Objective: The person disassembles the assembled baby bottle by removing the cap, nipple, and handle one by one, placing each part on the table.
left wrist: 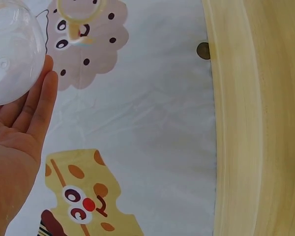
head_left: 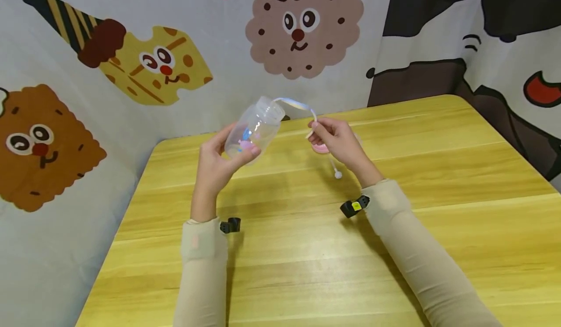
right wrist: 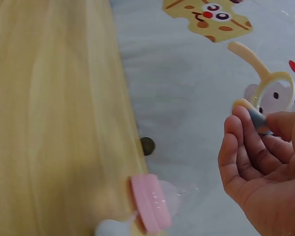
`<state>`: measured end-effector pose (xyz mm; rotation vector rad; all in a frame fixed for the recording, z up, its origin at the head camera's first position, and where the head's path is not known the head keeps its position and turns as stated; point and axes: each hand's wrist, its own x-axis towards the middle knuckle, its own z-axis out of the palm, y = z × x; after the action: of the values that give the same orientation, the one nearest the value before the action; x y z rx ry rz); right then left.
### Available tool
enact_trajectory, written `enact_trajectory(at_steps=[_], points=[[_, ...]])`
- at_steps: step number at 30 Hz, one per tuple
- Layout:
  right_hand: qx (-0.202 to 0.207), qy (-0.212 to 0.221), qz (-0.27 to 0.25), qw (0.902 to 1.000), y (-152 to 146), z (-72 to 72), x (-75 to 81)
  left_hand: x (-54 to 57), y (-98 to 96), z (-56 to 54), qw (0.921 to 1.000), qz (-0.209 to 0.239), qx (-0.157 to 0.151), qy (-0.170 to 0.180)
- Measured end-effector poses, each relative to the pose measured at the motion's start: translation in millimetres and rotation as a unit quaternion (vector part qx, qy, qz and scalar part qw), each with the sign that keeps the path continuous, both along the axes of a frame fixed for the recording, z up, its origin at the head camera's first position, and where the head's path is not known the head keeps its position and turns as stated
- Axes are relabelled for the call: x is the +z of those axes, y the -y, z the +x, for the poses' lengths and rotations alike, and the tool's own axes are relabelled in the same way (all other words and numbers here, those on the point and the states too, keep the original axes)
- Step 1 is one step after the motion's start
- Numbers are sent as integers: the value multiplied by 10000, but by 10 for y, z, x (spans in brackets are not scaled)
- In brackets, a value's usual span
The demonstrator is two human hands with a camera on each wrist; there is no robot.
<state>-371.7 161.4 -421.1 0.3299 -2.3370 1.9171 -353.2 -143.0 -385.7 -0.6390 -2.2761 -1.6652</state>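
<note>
A clear plastic bottle [head_left: 265,125] with blue and pink prints tilts to the upper right, its neck facing the right hand. My left hand [head_left: 215,163] grips its body, thumb in front; in the left wrist view only the bottle's rounded base [left wrist: 12,59] shows. From the neck a pale, shiny strap [head_left: 294,104] arcs over to my right hand [head_left: 339,142], which pinches it between thumb and fingers. The right wrist view shows a ring [right wrist: 280,75] with a strip on it beyond the fingertips. Behind the right hand lies a pink lid [head_left: 321,148], partly hidden.
A thin tube with a white ball [head_left: 338,175] at its end lies by the lid. All this is above or on a wood-grain table [head_left: 289,268]. A cloth [head_left: 228,39] with cartoon biscuits and cheese hangs behind the far edge.
</note>
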Motion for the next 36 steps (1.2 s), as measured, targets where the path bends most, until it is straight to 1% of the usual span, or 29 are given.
enact_trajectory(at_steps=[5, 10, 13, 18, 22, 24, 27, 30, 36], points=[[100, 415, 65, 9991, 51, -25, -82, -13, 2, -3, 10000, -32, 28, 30], [79, 631, 377, 9973, 94, -52, -169, 4, 31, 3, 10000, -19, 63, 31], [64, 707, 547, 9960, 109, -62, -212, 8, 27, -3, 10000, -12, 21, -10], [77, 763, 1004, 9920, 112, -63, -267, 9, 5, -8, 9999, 40, -42, -98], [39, 559, 1653, 9846, 102, -73, -308, 10, -3, -6, 9999, 41, -48, -98], [23, 444, 1877, 9812, 103, -83, -332, 10, -4, -3, 10000, 35, -48, -79], [49, 479, 1925, 9801, 110, -81, -347, 4, -8, -6, 9999, 38, -73, -67], [65, 668, 1959, 9783, 114, -65, -351, -2, -11, -14, 9999, 52, -96, -58], [249, 987, 2092, 9726, 125, -48, -356, -2, -10, -20, 10000, 26, -75, -60]])
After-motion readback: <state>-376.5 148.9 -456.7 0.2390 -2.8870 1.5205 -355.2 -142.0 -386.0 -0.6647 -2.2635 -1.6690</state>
